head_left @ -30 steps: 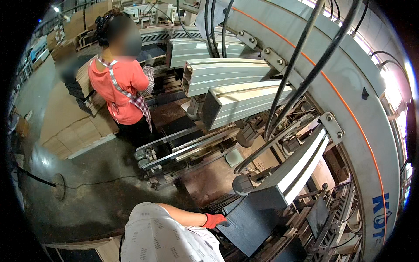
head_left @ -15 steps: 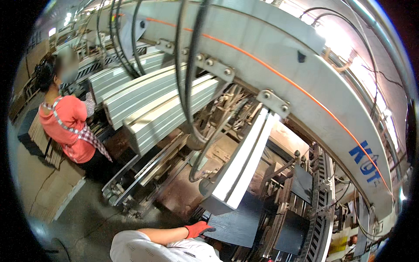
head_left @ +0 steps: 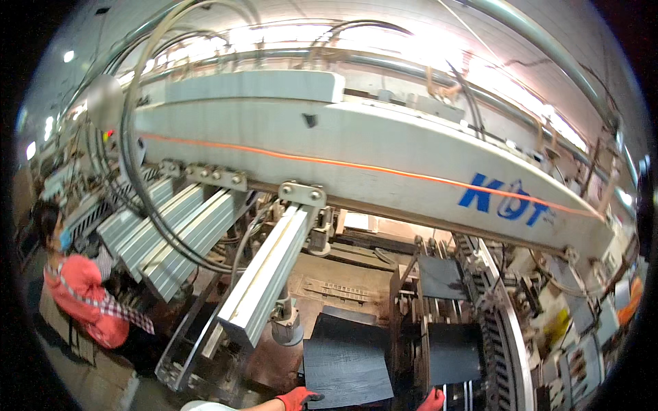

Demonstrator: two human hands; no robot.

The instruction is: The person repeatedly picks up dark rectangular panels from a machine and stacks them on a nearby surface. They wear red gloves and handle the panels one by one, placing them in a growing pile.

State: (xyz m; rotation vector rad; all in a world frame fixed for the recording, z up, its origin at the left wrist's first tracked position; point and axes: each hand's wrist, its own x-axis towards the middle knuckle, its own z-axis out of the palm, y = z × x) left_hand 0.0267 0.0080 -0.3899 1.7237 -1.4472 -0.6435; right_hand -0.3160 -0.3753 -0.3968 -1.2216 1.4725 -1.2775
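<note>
Red-gloved left hand [head_left: 299, 398]: grasping the black panel [head_left: 347, 370] by its near left corner.
Right hand [head_left: 432, 399]: partly cut off; grip unclear.
Panel's place: left of a second panel [head_left: 455, 353].
Metal beam [head_left: 264, 281]: jutting out, obstructing the left side.
Co-worker [head_left: 82, 301]: far left.

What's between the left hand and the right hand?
Head view: a dark panel, its edge at the left hand, then a narrow shadowed stretch, too unclear to make out, before the right hand.
</note>
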